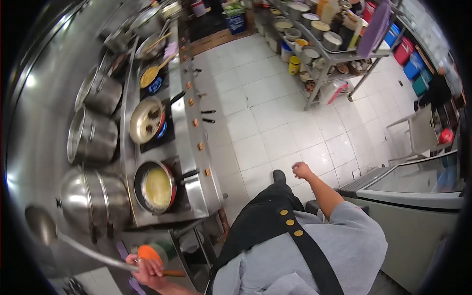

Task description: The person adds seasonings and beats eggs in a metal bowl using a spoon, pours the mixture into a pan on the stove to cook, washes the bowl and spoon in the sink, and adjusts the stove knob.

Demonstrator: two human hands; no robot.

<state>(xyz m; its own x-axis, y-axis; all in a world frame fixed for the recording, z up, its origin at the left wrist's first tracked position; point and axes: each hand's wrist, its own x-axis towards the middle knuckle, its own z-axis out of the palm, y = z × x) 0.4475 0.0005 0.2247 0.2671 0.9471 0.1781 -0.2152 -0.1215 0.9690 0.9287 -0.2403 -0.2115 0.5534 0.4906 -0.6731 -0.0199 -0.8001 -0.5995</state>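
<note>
My left hand [146, 271] is wrapped round the handle of a long metal ladle [40, 225]. The ladle's large round bowl reaches out to the far left, and its wooden handle end pokes out past my fingers. Behind that hand is an orange container [150, 253]. My right hand [301, 170] hangs over the tiled floor, its fingers loosely curled, with nothing seen in them. Nearest on the stove is a frying pan [158, 189] with a yellowish mass in it. Beyond it, another pan [146, 119] holds liquid and dark bits over a blue flame.
Large steel pots [93, 135] line the back of the stove [196, 152]. Farther along is a small pan [149, 76] with yellow food. A steel shelf rack [339, 56] holds several containers. At right stand a chair [418, 130], a low fridge [403, 216] and another person [435, 91].
</note>
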